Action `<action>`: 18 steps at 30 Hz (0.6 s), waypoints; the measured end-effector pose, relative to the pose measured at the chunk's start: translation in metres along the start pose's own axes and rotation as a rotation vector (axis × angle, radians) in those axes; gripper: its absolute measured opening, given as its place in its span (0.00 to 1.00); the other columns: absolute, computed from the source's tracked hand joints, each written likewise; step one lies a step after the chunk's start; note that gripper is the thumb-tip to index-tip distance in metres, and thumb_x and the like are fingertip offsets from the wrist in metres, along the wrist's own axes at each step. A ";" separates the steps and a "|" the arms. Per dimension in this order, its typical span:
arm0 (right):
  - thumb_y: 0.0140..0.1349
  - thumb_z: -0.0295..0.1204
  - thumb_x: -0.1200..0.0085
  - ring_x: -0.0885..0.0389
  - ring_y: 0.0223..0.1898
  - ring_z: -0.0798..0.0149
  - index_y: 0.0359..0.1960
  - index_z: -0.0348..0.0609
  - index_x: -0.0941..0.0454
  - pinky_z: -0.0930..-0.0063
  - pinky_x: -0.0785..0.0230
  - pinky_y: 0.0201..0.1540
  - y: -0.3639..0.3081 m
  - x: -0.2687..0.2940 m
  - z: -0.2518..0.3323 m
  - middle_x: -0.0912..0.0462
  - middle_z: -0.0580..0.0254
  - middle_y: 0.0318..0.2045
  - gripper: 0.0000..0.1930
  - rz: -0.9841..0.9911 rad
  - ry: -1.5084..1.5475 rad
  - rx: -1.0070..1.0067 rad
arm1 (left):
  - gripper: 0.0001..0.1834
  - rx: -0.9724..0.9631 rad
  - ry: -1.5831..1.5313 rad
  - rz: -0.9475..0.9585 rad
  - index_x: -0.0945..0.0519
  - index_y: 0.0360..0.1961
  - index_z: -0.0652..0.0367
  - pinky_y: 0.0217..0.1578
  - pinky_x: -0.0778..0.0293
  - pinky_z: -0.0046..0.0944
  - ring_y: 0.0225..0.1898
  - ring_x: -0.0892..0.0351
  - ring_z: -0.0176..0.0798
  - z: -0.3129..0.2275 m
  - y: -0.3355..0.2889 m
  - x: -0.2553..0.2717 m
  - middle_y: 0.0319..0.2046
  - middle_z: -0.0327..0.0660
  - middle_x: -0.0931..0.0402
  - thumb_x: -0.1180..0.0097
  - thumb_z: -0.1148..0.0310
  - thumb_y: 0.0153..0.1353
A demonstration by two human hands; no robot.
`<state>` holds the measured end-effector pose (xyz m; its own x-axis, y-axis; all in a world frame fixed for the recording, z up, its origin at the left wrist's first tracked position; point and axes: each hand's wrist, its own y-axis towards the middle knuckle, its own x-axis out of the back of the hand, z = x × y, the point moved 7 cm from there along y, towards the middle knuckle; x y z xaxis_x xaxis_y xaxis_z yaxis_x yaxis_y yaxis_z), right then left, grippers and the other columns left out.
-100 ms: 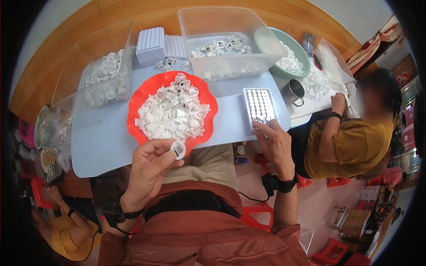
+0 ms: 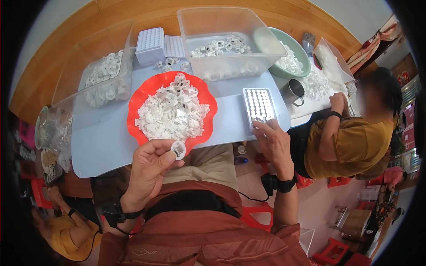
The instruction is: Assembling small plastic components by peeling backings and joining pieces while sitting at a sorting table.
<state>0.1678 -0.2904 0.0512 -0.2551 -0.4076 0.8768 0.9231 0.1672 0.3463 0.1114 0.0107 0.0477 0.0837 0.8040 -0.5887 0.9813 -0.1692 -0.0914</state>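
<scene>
Between the thumb and fingers of my left hand (image 2: 153,166) is a round white plastic ring part (image 2: 178,150), held over the near rim of a red scalloped bowl (image 2: 134,128). Small white plastic pieces (image 2: 171,113) heap up inside that bowl. To the right, a white tray (image 2: 245,104) carries rows of shiny round silver discs (image 2: 261,102). My right hand (image 2: 274,144) reaches to the tray's near end, its thumb and index finger bent together against the last row. Whether a disc sits between those fingertips is hidden.
Clear plastic bins (image 2: 230,65) (image 2: 66,95) with white parts stand behind and left. A green basin (image 2: 304,57) and a metal mug (image 2: 293,92) are at the right. White trays (image 2: 150,46) are stacked at the back. A co-worker in a mustard shirt (image 2: 355,142) sits close on my right.
</scene>
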 end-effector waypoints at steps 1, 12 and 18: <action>0.61 0.32 0.39 0.19 0.29 0.52 0.43 0.55 0.17 0.61 0.27 0.31 0.000 0.000 0.001 0.22 0.61 0.31 0.09 -0.002 0.001 0.000 | 0.13 0.000 0.002 0.001 0.21 0.51 0.66 0.47 0.17 0.37 0.45 0.17 0.35 0.000 0.000 -0.001 0.44 0.45 0.17 0.41 0.76 0.66; 0.61 0.30 0.41 0.19 0.32 0.49 0.39 0.46 0.19 0.58 0.27 0.34 0.003 -0.003 -0.005 0.21 0.57 0.34 0.06 0.017 0.169 -0.078 | 0.14 0.019 0.026 -0.015 0.22 0.51 0.65 0.45 0.15 0.39 0.45 0.16 0.37 0.004 -0.001 -0.002 0.45 0.45 0.18 0.39 0.74 0.65; 0.61 0.30 0.40 0.19 0.32 0.52 0.42 0.48 0.17 0.60 0.27 0.34 -0.001 -0.004 -0.009 0.21 0.59 0.32 0.08 -0.012 0.208 -0.079 | 0.15 0.023 0.031 -0.016 0.22 0.51 0.65 0.45 0.15 0.39 0.46 0.16 0.37 0.005 -0.001 -0.003 0.45 0.45 0.18 0.39 0.74 0.65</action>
<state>0.1706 -0.2967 0.0442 -0.2089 -0.5866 0.7824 0.9420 0.0941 0.3221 0.1090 0.0054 0.0460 0.0733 0.8242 -0.5615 0.9784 -0.1685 -0.1195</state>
